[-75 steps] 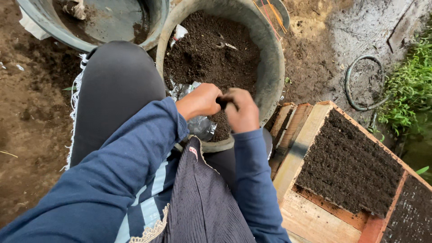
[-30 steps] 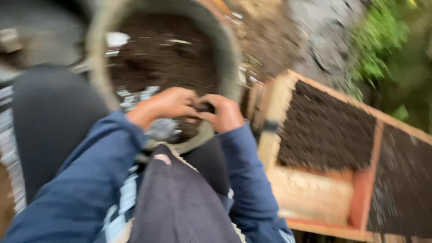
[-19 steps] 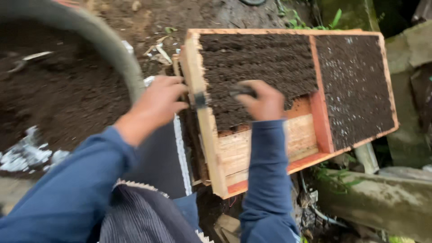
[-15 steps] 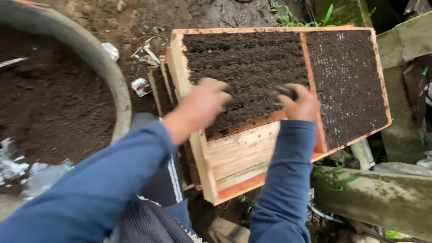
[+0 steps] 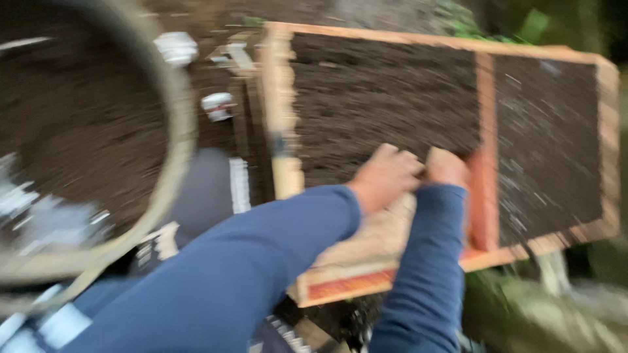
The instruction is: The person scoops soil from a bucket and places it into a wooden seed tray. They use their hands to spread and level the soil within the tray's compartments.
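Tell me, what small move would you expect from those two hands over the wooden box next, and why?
Probably a short press downward. The left hand and right hand sit together at the near edge of the soil in the wooden tray, beside bare wood. The picture is blurred, so what they hold is unclear.

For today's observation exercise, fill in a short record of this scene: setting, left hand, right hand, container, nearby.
setting: outdoors on bare soil; picture blurred
left hand: at the near edge of the soil in the wooden tray
right hand: beside it, by the orange divider; grip unclear
container: tray in two sections, both with dark soil
nearby: round tub of soil to the left
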